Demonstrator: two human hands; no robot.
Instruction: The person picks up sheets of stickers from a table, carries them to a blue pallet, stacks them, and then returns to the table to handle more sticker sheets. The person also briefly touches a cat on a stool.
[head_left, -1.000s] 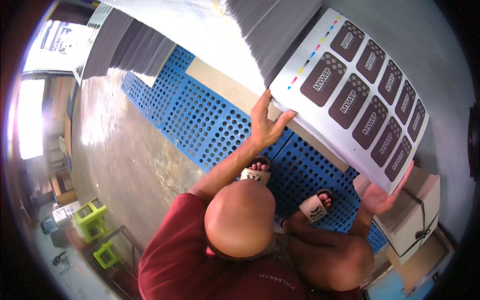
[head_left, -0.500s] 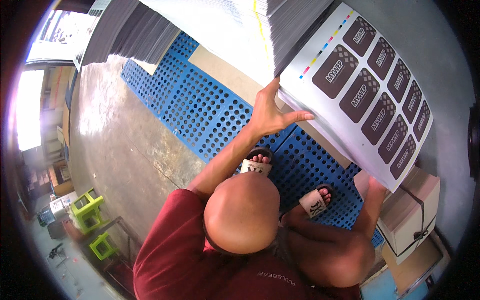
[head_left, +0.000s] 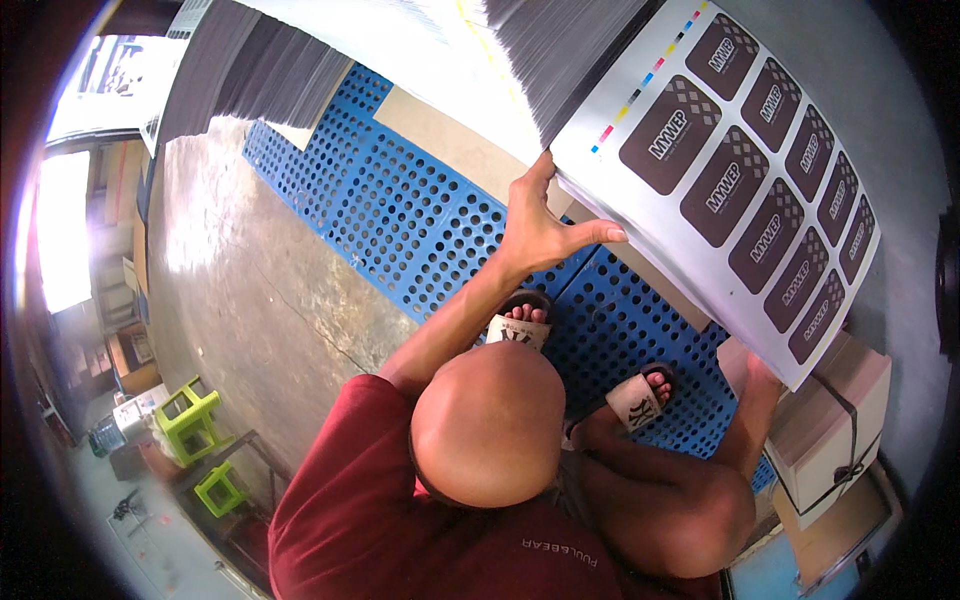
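So I'm watching through the head cam; the blue perforated platform (head_left: 420, 240) is running diagonally across the middle; a tall stack of paper (head_left: 570, 60) is filling the upper middle, edges showing grey; the printed sheet (head_left: 735, 190) is lying at the upper right, right beside it, wearing rows of dark panels; a cord-tied bundle (head_left: 835, 420) is sitting lower right; the left hand (head_left: 540, 225) is splaying thumb from fingers along the sheet's near edge, not clenching; the right hand (head_left: 763, 368) is mostly hiding under the bottom corner, so I can't tell if it's gripping; progress-wise I'm guessing midway: the top sheet is looking fully printed, its panels aren't separated, both hands are occupying its edges; I'm not managing to count what's left underneath
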